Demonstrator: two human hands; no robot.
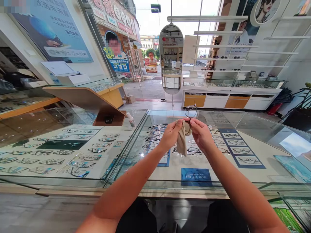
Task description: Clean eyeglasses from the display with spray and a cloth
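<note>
Above the glass counter, my two hands meet around a pair of round, thin-rimmed eyeglasses point(191, 111). One lens stands up above the fingertips, while the other is partly hidden by a beige cloth point(182, 140). My left hand point(172, 133) is closed, pinching the cloth against the glasses, and the cloth hangs down below it. Closed too, my right hand point(200, 131) grips the frame between thumb and fingers near its middle. Beneath both hands, several eyeglasses point(194, 150) lie inside the display case.
The glass display counter point(167, 185) spans the front, with rows of eyeglasses inside. A small white bottle point(130, 119) stands on it at left, near a tilted brown panel point(89, 100). Beyond are an oval mirror point(171, 58) and wall shelves point(218, 46). A blue card point(196, 177) lies below my hands.
</note>
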